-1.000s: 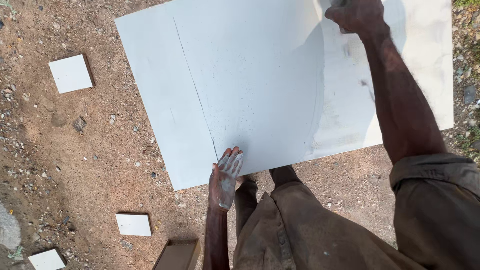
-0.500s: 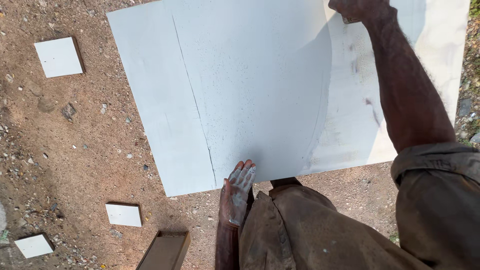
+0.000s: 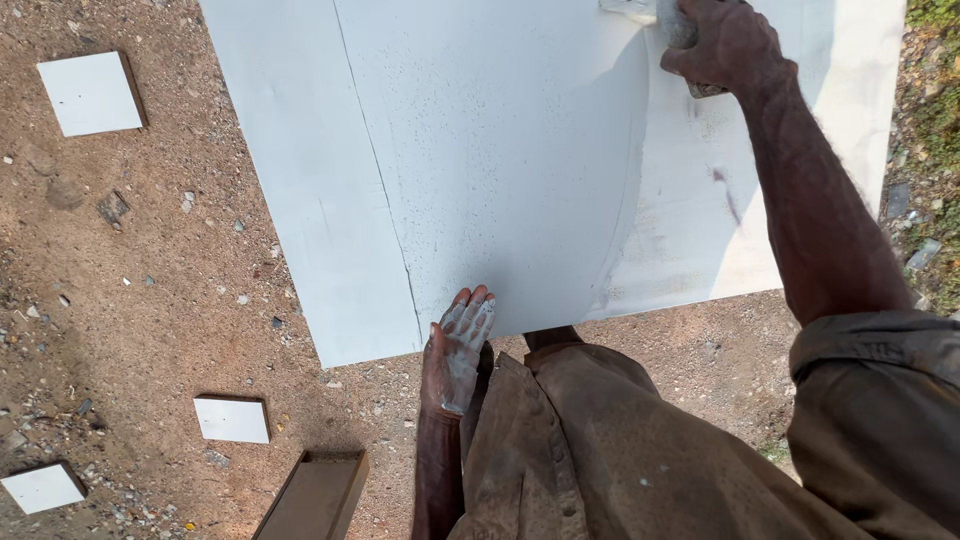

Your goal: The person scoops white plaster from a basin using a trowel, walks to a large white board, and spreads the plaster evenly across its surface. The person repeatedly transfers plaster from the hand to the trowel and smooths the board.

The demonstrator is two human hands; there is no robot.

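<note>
Two bare hands on a large white board (image 3: pixel 480 150) lying on dirt, right hand (image 3: pixel 725 45) clenched around a pale sanding block (image 3: pixel 640 10) at the board's far edge, left hand (image 3: pixel 458 355) open, dusty fingers spread on its near edge, three small white tiles (image 3: pixel 90 92) left of it.

Large white board (image 3: pixel 500 160) lies flat on dirt.

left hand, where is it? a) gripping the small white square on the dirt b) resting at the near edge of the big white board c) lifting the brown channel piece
b: the left hand, dusted white, lies at the near edge of the big white board.
</note>
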